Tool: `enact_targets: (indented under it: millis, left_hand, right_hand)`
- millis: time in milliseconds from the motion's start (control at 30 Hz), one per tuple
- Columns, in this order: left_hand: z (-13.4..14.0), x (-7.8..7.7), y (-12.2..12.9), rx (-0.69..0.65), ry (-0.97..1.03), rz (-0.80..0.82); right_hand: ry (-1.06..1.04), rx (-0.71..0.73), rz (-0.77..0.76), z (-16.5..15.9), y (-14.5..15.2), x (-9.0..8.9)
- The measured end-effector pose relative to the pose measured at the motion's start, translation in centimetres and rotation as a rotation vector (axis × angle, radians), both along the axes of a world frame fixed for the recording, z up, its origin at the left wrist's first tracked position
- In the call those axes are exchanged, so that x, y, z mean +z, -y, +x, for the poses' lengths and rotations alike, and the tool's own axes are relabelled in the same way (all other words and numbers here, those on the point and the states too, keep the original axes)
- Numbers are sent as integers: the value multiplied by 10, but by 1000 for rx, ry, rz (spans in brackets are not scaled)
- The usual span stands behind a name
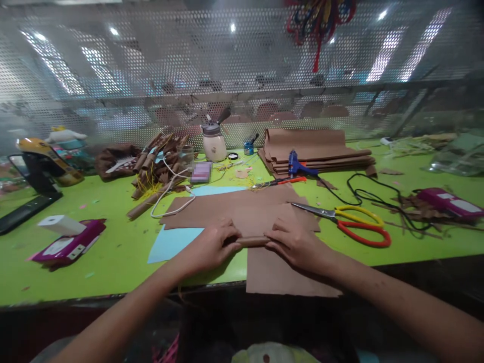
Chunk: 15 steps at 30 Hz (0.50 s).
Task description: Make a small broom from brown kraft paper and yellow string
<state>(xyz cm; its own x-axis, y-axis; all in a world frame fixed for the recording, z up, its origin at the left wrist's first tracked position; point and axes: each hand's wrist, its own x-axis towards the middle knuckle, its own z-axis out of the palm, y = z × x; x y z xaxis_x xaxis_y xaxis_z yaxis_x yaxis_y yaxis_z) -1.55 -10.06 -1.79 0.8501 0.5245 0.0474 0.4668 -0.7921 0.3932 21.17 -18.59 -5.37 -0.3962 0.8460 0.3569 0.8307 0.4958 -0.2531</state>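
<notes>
Between my two hands lies a small roll of brown paper (252, 242), held level at both ends. My left hand (215, 243) pinches its left end, fingers curled over the top and thumb below. At the right end my right hand (297, 243) grips it the same way. Under the roll are flat sheets of brown paper (212, 209), one of which hangs past the table's front edge. Light blue paper (176, 244) shows beneath them on the left. Scissors (340, 219) with yellow and red handles lie beyond my right hand, tips on the brown paper.
A blue glue gun (297, 164) stands before a stack of folded brown paper (310, 143), its black cord trailing right. Purple power strips (70, 247) sit at both sides. Rolled brown paper pieces (159, 156), a white cable (170, 196) and a kettle-like jug (214, 143) are farther back.
</notes>
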Motion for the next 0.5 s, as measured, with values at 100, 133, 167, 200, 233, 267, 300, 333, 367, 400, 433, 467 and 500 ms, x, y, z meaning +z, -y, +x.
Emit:
enact_targets:
  millis: [100,133,167,200,233,267,300,333,367,400,433,467,500]
  left_hand:
    - [0,0,-1,-6,25,-26]
    - [0,0,-1,-12,35,-32]
    - [1,0,-1,-18,45,-37]
    - [1,0,-2,-23,55,-41]
    - [1,1,-2,-28,61,-45]
    - [1,1,-3,-33,65,-51]
    - [1,1,-3,-37,66,-56]
    - [1,0,-2,-37,70,-56]
    - [0,0,-2,-32,75,-52]
    - [0,0,-2,-25,80,-44]
    - [0,0,-1,-23,85,-29]
    - [-1,-1,-1,-28,88,-11]
    - [-1,-1,-1,-39,90,8]
  right_hand:
    - [-14,11,-87,5,-4,0]
    - [-16,21,-114,7,-6,1]
    - [-19,34,-140,8,-7,3]
    - [-20,48,-160,9,-8,4]
    - [-20,57,-175,9,-9,6]
    - [-18,63,-187,10,-10,7]
    - [-17,64,-197,10,-11,8]
    - [-17,61,-204,10,-12,9]
    - [-16,58,-206,10,-13,9]
    - [-12,53,-200,10,-13,9]
    - [-5,50,-191,10,-13,9]
    - [3,52,-179,10,-13,10]
    - [9,54,-166,9,-13,10]
